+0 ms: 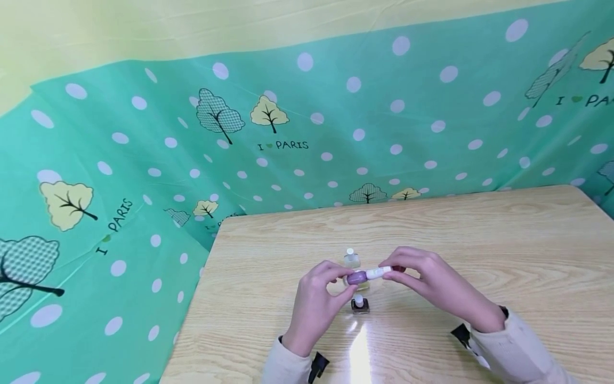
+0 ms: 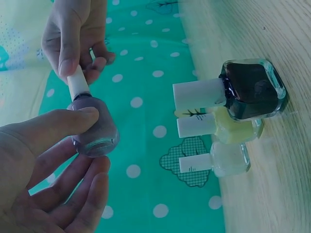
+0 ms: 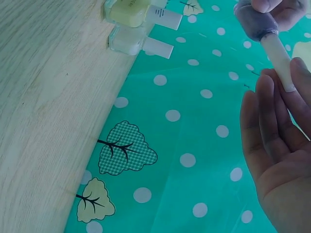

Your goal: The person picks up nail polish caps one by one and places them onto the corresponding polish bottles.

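Note:
A purple nail polish bottle [image 1: 357, 277] is held tilted sideways above the table, between both hands. My left hand [image 1: 316, 301] pinches its glass body between thumb and fingers. At its other end, the thumb and fingertips of my right hand [image 1: 434, 280] grip the long white cap [image 1: 377, 272], which is still joined to the bottle neck in both wrist views. Below the hands, three more white-capped polish bottles stand upright in a row: a dark one [image 2: 255, 90] nearest me, a yellow one [image 2: 235, 127] in the middle and a clear one [image 2: 229, 160] farthest back.
A small dark red patch [image 1: 398, 269] shows beside the right fingertips, mostly hidden by them. The wood-grain table [image 1: 249, 256] ends at a green dotted cloth [image 1: 331, 128] hanging behind and to the left. Bright glare [image 1: 360, 354] lies on the tabletop in front.

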`<act>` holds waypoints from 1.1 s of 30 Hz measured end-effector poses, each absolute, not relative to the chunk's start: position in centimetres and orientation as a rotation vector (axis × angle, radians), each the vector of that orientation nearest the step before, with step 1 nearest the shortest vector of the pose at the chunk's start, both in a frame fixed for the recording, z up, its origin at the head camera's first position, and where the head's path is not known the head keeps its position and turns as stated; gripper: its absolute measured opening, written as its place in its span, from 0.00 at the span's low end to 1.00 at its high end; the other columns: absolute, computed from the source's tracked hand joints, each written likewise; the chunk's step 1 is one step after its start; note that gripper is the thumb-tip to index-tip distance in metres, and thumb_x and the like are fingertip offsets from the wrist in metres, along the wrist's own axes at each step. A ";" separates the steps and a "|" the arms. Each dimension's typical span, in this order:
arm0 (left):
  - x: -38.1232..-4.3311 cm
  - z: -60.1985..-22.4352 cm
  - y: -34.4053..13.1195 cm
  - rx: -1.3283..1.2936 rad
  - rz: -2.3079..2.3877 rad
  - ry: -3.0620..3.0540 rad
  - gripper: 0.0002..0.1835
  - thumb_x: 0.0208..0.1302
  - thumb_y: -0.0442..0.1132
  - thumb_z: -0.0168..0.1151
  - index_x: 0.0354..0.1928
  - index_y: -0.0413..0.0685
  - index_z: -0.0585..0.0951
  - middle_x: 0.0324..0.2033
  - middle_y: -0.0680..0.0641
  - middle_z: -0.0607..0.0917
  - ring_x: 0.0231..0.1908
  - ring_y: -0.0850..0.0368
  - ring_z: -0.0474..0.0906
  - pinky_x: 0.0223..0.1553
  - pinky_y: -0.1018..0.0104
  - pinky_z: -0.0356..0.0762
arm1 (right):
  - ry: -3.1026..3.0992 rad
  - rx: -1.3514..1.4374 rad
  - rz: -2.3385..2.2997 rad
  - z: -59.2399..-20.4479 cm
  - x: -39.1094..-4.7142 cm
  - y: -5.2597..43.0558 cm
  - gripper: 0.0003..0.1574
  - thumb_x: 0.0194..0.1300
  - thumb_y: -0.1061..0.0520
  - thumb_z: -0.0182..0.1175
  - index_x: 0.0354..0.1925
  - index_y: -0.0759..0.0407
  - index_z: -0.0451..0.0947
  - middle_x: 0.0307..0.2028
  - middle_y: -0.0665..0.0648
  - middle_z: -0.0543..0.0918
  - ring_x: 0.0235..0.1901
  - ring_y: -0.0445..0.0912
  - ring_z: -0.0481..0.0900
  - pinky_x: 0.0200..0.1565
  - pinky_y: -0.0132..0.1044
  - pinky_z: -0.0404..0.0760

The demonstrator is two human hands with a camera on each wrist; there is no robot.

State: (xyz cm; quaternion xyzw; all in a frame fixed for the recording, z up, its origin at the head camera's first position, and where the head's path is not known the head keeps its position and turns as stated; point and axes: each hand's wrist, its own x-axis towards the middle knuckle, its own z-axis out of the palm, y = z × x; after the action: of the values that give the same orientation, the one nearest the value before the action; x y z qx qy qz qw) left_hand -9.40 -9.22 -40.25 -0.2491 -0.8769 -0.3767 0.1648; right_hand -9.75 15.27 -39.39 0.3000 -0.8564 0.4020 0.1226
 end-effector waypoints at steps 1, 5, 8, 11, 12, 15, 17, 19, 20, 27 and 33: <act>-9.4 -40.2 -9.2 -0.710 -1.076 -2.497 0.13 0.49 0.38 0.79 0.39 0.52 0.89 0.34 0.58 0.86 0.35 0.63 0.82 0.41 0.72 0.82 | -2.497 0.872 1.169 -39.4 -9.8 15.2 0.09 0.62 0.59 0.68 0.38 0.44 0.84 0.34 0.34 0.81 0.31 0.31 0.77 0.31 0.27 0.80; -9.3 -40.1 -9.3 -0.708 -1.074 -2.490 0.13 0.49 0.38 0.79 0.39 0.51 0.89 0.33 0.58 0.86 0.34 0.63 0.82 0.40 0.72 0.82 | -2.491 0.856 1.150 -39.5 -9.9 15.0 0.08 0.62 0.59 0.68 0.34 0.43 0.82 0.31 0.34 0.80 0.28 0.31 0.74 0.29 0.26 0.78; -9.2 -40.1 -9.3 -0.704 -1.077 -2.490 0.13 0.49 0.38 0.79 0.38 0.52 0.89 0.32 0.59 0.85 0.34 0.67 0.81 0.39 0.73 0.82 | -2.499 0.831 1.140 -39.5 -10.0 14.8 0.10 0.63 0.58 0.67 0.32 0.41 0.81 0.28 0.33 0.78 0.25 0.30 0.72 0.26 0.25 0.76; -9.1 -39.9 -9.2 -0.708 -1.087 -2.499 0.13 0.50 0.39 0.79 0.39 0.51 0.89 0.31 0.59 0.85 0.34 0.69 0.79 0.38 0.72 0.82 | -2.521 0.792 1.139 -39.5 -10.0 14.8 0.11 0.65 0.58 0.66 0.31 0.39 0.80 0.26 0.33 0.76 0.22 0.30 0.68 0.23 0.25 0.72; -9.1 -39.9 -9.2 -0.709 -1.089 -2.503 0.13 0.50 0.39 0.79 0.39 0.51 0.89 0.31 0.59 0.85 0.34 0.69 0.79 0.38 0.73 0.81 | -2.531 0.780 1.141 -39.5 -9.9 14.8 0.12 0.65 0.57 0.65 0.30 0.39 0.80 0.25 0.33 0.75 0.21 0.30 0.66 0.22 0.25 0.71; -9.0 -39.9 -9.1 -0.710 -1.086 -2.508 0.13 0.50 0.40 0.78 0.40 0.51 0.89 0.31 0.59 0.85 0.33 0.69 0.79 0.36 0.73 0.81 | -2.574 0.741 1.150 -39.4 -9.9 14.8 0.13 0.68 0.56 0.64 0.28 0.37 0.80 0.23 0.33 0.74 0.19 0.31 0.64 0.20 0.26 0.69; -9.0 -39.9 -9.1 -0.709 -1.081 -2.501 0.13 0.50 0.40 0.78 0.40 0.51 0.89 0.31 0.59 0.84 0.33 0.69 0.79 0.36 0.74 0.80 | -2.605 0.718 1.157 -39.4 -9.9 14.8 0.14 0.69 0.54 0.63 0.26 0.37 0.79 0.22 0.33 0.74 0.19 0.31 0.64 0.21 0.27 0.70; -9.0 -39.9 -9.0 -0.705 -1.081 -2.491 0.13 0.49 0.39 0.78 0.40 0.51 0.89 0.31 0.58 0.85 0.33 0.68 0.79 0.36 0.75 0.80 | -2.624 0.703 1.171 -39.3 -9.9 14.8 0.15 0.70 0.53 0.62 0.25 0.37 0.79 0.22 0.33 0.75 0.20 0.31 0.66 0.22 0.27 0.71; -9.0 -39.9 -9.0 -0.709 -1.082 -2.480 0.13 0.49 0.39 0.79 0.40 0.51 0.90 0.31 0.58 0.85 0.33 0.67 0.80 0.36 0.74 0.80 | -2.629 0.697 1.176 -39.3 -9.9 14.7 0.15 0.70 0.53 0.61 0.25 0.37 0.78 0.22 0.34 0.75 0.20 0.31 0.67 0.22 0.27 0.71; -9.2 -40.2 -8.8 -0.731 -1.056 -2.453 0.14 0.49 0.39 0.78 0.41 0.49 0.89 0.33 0.56 0.86 0.34 0.62 0.83 0.38 0.75 0.81 | -2.627 0.680 1.185 -39.2 -9.9 14.6 0.18 0.70 0.53 0.61 0.22 0.39 0.77 0.21 0.34 0.75 0.21 0.31 0.69 0.24 0.28 0.72; -9.2 -40.2 -9.0 -0.706 -1.089 -2.476 0.14 0.50 0.39 0.78 0.41 0.50 0.89 0.35 0.56 0.86 0.36 0.64 0.83 0.40 0.74 0.82 | -2.640 0.693 1.195 -39.3 -9.8 14.6 0.18 0.70 0.52 0.61 0.22 0.38 0.77 0.21 0.34 0.75 0.20 0.31 0.66 0.22 0.27 0.70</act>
State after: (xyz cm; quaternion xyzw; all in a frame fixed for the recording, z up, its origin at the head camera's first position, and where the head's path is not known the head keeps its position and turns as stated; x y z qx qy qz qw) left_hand -9.23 -9.03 -40.22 -0.2488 -0.8725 -0.3837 0.1720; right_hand -9.84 14.62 -39.27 0.2318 -0.8832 0.3997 0.0807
